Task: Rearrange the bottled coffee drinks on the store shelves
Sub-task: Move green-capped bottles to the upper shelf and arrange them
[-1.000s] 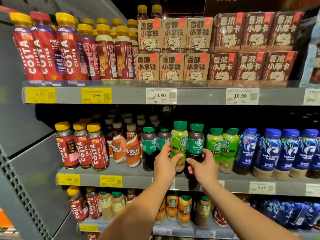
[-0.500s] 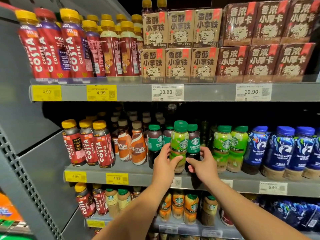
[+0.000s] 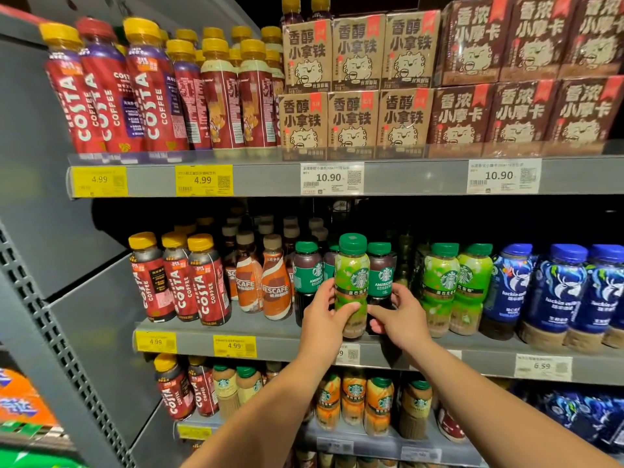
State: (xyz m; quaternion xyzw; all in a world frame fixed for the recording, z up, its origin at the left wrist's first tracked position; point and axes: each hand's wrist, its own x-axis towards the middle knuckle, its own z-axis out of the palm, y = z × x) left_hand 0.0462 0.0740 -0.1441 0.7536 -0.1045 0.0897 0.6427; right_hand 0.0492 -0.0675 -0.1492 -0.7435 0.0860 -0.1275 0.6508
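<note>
Left grip (image 3: 332, 312) wraps green bottle (image 3: 351, 275), right grip (image 3: 401, 315) clasps Americano (image 3: 380, 276) beside it; keep both upright while swapping.

The top Costa bottles (image 3: 111, 96) read "COSTA COFFEE". The tan cartons (image 3: 354, 119) read "香醇小拿铁" and the brown cartons (image 3: 520, 113) "香浓小摩卡". On the top rail (image 3: 270, 180), 2 yellow tags (image 3: 202, 180) show 4.99 and 2 white tags (image 3: 331, 178) show 10.90.

On the middle shelf:
- The Costa bottles (image 3: 206, 285) read "COSTA COFFEE".
- The orange bottles (image 3: 275, 288) read "NESCAFE".
- The dark bottle (image 3: 381, 282) has the Starbucks siren and "AMERICANO".
- The green bottle (image 3: 353, 282) has the siren.
- The blue bottles (image 3: 557, 298) read "luckin".

The middle rail (image 3: 287, 346) carries 2 tags at 4.99 (image 3: 234, 346) and a 6.59 tag (image 3: 542, 366).
</note>
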